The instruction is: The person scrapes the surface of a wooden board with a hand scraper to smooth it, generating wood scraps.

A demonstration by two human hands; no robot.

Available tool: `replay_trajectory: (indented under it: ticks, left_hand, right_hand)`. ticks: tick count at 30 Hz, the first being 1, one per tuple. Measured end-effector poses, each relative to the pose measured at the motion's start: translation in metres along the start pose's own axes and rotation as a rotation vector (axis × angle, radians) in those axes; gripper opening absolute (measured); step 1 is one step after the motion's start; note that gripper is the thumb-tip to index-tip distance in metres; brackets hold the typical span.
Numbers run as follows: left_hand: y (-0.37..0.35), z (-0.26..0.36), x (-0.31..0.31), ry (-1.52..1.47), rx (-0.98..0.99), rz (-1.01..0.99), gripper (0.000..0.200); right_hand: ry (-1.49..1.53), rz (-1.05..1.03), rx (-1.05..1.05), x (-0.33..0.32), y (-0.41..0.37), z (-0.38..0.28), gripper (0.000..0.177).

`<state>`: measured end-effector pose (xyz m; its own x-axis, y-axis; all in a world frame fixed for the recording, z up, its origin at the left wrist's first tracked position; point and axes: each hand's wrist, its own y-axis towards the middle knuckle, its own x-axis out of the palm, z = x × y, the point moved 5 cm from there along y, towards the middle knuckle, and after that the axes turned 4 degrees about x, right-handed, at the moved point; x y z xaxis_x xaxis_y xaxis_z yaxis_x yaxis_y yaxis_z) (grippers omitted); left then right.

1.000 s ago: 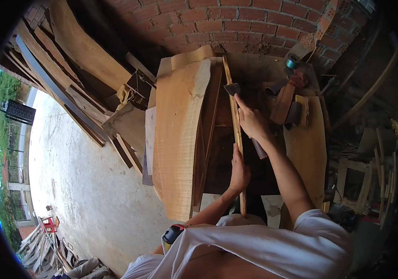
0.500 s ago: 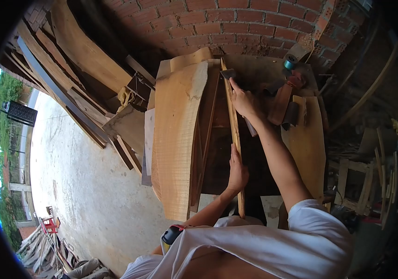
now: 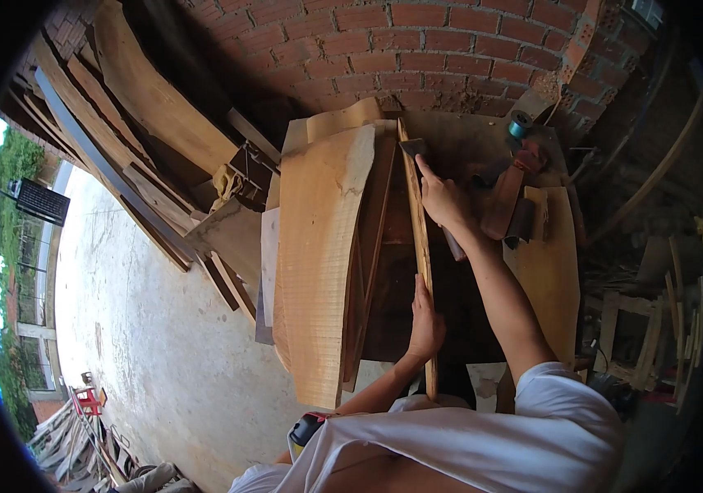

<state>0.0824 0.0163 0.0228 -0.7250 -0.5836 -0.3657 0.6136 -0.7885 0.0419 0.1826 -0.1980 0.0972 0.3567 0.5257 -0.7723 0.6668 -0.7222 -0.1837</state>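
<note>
A long narrow wooden strip runs from near the wall down to my body. Around its lower part my left hand is wrapped, fingers pointing up along the wood. My right hand grips a tool whose dark, flat head rests at the strip's upper part; the index finger stretches toward that head, and the handle shows below the palm. Just left of the strip lie wide wooden boards, stacked on the dark workbench.
A brick wall stands behind the bench. Curved planks lean at the left. On the bench's right are a teal spool, wood blocks and a pale board. Scrap wood lies farther right.
The view has tilted slightly, so the bench and boards appear lower. Both hands keep their holds, and the tool head stays near the strip's upper end.
</note>
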Motion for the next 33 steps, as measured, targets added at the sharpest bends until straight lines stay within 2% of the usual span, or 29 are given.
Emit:
replay_trajectory:
  ticks: [2,5,8,12,14,15,19,25,28,31,33]
  left_hand:
    - [0.003,0.003,-0.002,-0.007,0.015,0.01,0.091]
    - [0.001,0.004,0.0,-0.018,-0.06,-0.004,0.092]
    - [0.003,0.005,0.002,0.005,-0.07,-0.011,0.093]
    - [0.001,0.006,0.001,0.025,-0.031,0.009,0.093]
    - [0.006,0.007,0.001,0.043,-0.001,0.019,0.092]
    - [0.006,0.007,0.0,0.033,-0.021,0.015,0.092]
    - [0.004,0.007,0.002,0.019,-0.048,0.018,0.091]
    - [0.004,0.008,0.0,0.061,-0.012,0.014,0.088]
    - [0.004,0.014,0.0,0.058,-0.026,0.018,0.088]
    - [0.003,0.011,0.0,0.011,-0.071,-0.003,0.088]
    - [0.005,0.011,0.0,0.039,-0.053,-0.005,0.089]
  right_hand:
    - [-0.128,0.079,-0.113,0.006,-0.036,0.008,0.05]
    - [-0.131,0.071,-0.135,0.009,-0.024,0.009,0.051]
    - [-0.102,0.111,-0.078,-0.003,0.036,-0.011,0.052]
    - [-0.146,0.145,-0.11,0.003,0.016,-0.008,0.051]
    - [-0.158,0.052,-0.089,0.015,0.0,0.006,0.05]
    - [-0.112,0.094,-0.15,0.019,0.004,0.01,0.05]
    - [-0.173,0.152,-0.113,0.001,0.056,-0.017,0.051]
    - [-0.204,0.104,-0.139,0.011,0.01,-0.001,0.051]
    - [-0.248,0.071,-0.044,-0.005,0.033,-0.015,0.051]
    - [-0.193,0.133,-0.071,-0.003,0.082,-0.013,0.052]
    - [-0.214,0.12,-0.086,-0.006,0.072,-0.017,0.053]
